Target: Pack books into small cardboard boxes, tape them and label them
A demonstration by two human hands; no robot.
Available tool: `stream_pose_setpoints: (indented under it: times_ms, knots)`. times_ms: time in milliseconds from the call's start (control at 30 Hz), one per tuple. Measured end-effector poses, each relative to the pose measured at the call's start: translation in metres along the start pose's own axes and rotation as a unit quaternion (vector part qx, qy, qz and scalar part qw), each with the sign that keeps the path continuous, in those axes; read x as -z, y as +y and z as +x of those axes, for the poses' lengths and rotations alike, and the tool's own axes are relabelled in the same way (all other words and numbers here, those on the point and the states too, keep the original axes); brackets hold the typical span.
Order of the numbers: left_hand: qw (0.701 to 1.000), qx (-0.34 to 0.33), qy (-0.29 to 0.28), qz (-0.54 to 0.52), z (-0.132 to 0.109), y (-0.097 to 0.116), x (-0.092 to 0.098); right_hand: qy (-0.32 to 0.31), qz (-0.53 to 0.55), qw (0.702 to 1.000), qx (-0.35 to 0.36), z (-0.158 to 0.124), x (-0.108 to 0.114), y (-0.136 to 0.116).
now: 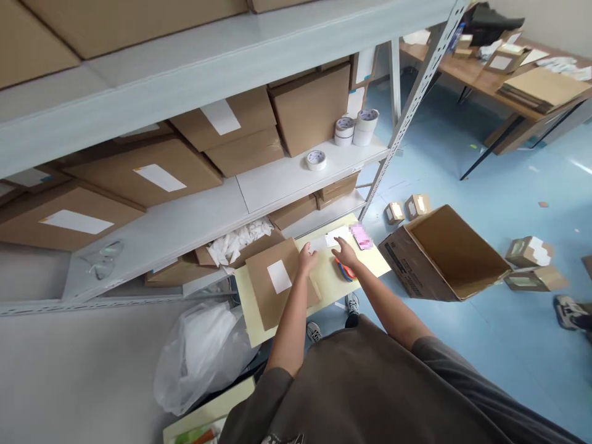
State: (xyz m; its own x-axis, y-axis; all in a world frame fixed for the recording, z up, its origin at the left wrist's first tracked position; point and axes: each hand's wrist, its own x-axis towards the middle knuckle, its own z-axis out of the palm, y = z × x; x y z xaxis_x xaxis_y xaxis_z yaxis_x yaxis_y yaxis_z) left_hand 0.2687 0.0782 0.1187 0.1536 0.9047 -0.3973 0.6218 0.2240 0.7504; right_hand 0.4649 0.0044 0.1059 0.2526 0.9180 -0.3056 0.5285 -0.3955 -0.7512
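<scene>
A flat brown cardboard parcel (272, 285) with a white label lies on a pale yellow table (374, 262) in front of the metal shelving. My left hand (307, 259) rests on the parcel's far right corner, fingers curled down. Just right of it, my right hand (345, 251) reaches flat with fingers stretched onto white paper slips (333, 237). A red and blue tape dispenser (346, 272) sits under my right wrist. A pink item (361, 236) lies beyond the slips.
A grey shelf rack (296, 176) holds labelled cardboard boxes and tape rolls (356, 127). An open carton (446, 253) and small boxes stand on the blue floor at right. A clear plastic bag (203, 354) sits at lower left. Another person's shoe (571, 311) shows at far right.
</scene>
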Motion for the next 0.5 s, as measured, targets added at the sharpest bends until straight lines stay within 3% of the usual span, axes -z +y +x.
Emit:
stream_pose_setpoints:
  times_ms: [133,300,400,500]
  knots:
    - [0.995,0.074,-0.014,0.065,0.05,0.005,-0.038,-0.069,-0.047,0.996,-0.023,0.052,0.002,0.034]
    - [0.976,0.181,0.019,0.123,0.102,-0.007,-0.07,-0.169,-0.136,0.975,-0.051,0.097,-0.015,0.077]
    - [0.959,0.227,0.065,0.157,0.115,-0.02,-0.085,-0.232,-0.176,0.955,-0.054,0.106,-0.03,0.097]
    - [0.951,0.224,0.116,0.179,0.116,-0.032,-0.096,-0.249,-0.169,0.953,-0.046,0.106,-0.041,0.108]
